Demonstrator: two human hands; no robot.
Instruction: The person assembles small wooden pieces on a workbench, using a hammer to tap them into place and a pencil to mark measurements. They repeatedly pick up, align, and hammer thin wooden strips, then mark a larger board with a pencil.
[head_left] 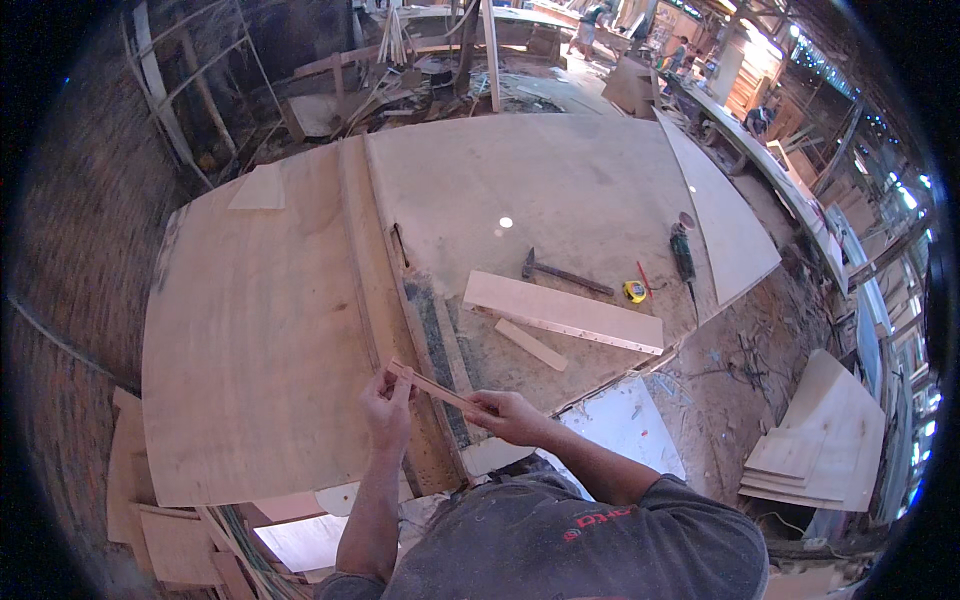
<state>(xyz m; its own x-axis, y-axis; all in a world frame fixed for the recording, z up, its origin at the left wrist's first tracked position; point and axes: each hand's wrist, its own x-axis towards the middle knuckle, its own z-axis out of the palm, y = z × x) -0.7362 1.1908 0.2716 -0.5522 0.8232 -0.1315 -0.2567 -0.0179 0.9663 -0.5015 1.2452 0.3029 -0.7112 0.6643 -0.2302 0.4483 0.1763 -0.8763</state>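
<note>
Both hands hold a thin, short wooden strip [432, 386] above the near edge of a big plywood worktable [260, 330]. My left hand [388, 407] pinches the strip's left end, and my right hand [508, 414] grips its right end. The strip slants slightly down to the right. Just beyond the hands lies a flat light board [562, 311] with a small offcut [531, 344] beside it.
A hammer [563, 273], a yellow tape measure [635, 291], a red pencil [644, 279] and a green power tool [683, 255] lie on the table's right part. Stacked plywood sheets [820, 445] sit on the floor at right. Scrap timber and other people are far behind.
</note>
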